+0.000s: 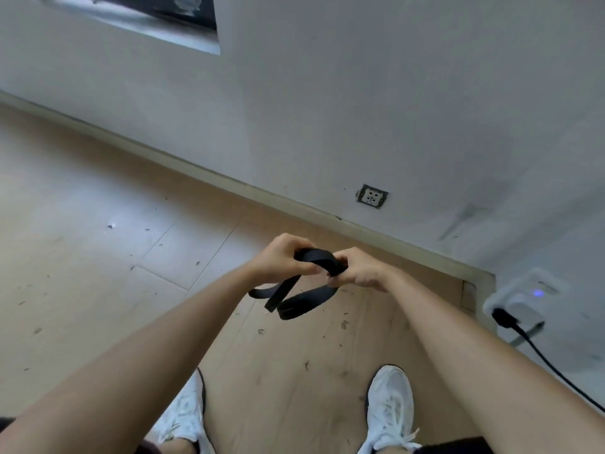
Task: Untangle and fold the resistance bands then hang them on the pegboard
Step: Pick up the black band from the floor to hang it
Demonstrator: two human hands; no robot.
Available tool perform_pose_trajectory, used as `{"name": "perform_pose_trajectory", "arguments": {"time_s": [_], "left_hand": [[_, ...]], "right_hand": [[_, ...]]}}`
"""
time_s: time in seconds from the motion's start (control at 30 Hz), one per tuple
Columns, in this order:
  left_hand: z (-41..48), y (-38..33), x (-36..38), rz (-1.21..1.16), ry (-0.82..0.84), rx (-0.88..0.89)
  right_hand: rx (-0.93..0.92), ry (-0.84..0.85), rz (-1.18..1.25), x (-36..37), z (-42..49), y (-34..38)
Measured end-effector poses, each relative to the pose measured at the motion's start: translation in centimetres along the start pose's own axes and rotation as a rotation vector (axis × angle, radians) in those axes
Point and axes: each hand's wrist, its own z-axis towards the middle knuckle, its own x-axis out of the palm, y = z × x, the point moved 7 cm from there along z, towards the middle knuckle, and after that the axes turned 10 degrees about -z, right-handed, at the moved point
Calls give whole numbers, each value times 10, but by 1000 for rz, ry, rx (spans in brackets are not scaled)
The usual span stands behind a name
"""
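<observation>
Left hand point(281, 258) is up in front of the body, knuckles on top, fingers curled down over the black band point(319, 257) and gripping it. Right hand point(358, 271) sits just beside it at three o'clock, almost knuckle to knuckle, thumb and fingers pinched tight round the same bunched stretch of band. Both hands are closed on it, with the short run between them arching up and over. Both forearms are bare and come in from the lower corners, left from seven o'clock and right from five, meeting at the hands in a narrow V.

Below the hands, at six o'clock, the rest of the band hangs free in the air. One flat strand slants down to the left and a wider loop curls beneath the right hand, neither touching the floor point(98, 224).

Straight down at six o'clock are two white shoes on the pale wood, the left shoe point(183, 417) and the right shoe point(389, 404), toes pointing towards the wall point(393, 93). Small dark flecks are scattered over the boards.

At twelve to one o'clock from the hands, a wall socket point(372, 196) sits low, just above the skirting board point(196, 168). Out at three o'clock, a white box point(523, 296) with a small blue light stands against the wall, a black cable point(540, 352) plugged into it and trailing off towards four o'clock. Far up at eleven o'clock, the edge of a dark panel point(147, 14) shows on the wall, too blurred to make out.
</observation>
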Motion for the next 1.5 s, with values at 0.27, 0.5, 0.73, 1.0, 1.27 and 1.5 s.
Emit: {"name": "perform_pose_trajectory", "arguments": {"time_s": [0.27,0.5,0.73,1.0,1.27,1.5], "left_hand": [[-19,-58,-38,-139,-53,-18],[-10,-128,-53,-129,-99,89],[29,-227,-55,74,-117,265],[60,-380,-54,-30,-111,463],[79,-500,-54,-346,-229,624],[93,-592,-85,-457,-362,675]], "right_hand": [[-72,-184,55,-67,-45,41],[-189,-347,113,-146,-108,83],[-366,-676,188,-232,-183,128],[-525,-1032,205,-344,-269,180],[-613,-1108,529,-432,-326,206],[-723,-1088,649,-490,-365,239]]}}
